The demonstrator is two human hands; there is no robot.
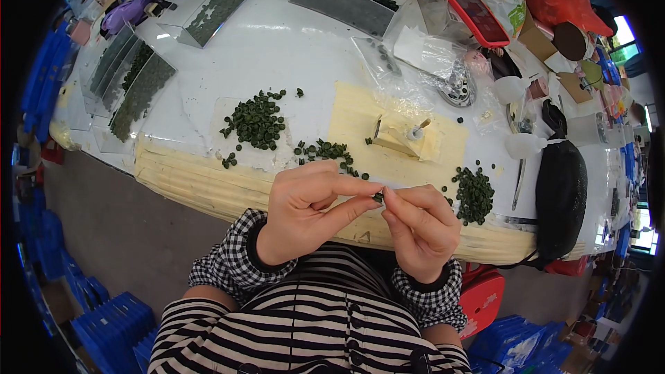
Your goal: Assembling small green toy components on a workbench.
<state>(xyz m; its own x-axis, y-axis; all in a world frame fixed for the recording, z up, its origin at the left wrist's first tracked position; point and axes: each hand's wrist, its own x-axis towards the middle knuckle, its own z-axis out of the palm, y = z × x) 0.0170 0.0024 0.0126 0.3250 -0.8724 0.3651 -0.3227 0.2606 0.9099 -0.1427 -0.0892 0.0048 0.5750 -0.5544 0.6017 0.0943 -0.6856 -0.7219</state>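
White tabletop (pixel 270 48) scattered with green

It carries a pale-yellow sheet (pixel 350 107). At the near edge, the left hand (pixel 305 204) and right hand (pixel 426 225) meet at the fingertips. A dark-green heap (pixel 256 121) lies left, a smaller heap (pixel 475 196) right. Left thumb and forefinger pinch one tiny green piece (pixel 378 197); whether the right grips too, I cannot tell.

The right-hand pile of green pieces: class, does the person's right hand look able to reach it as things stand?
Probably yes: the pile lies just beside the right hand, with nothing bulky between, though that hand is busy at a small green piece.
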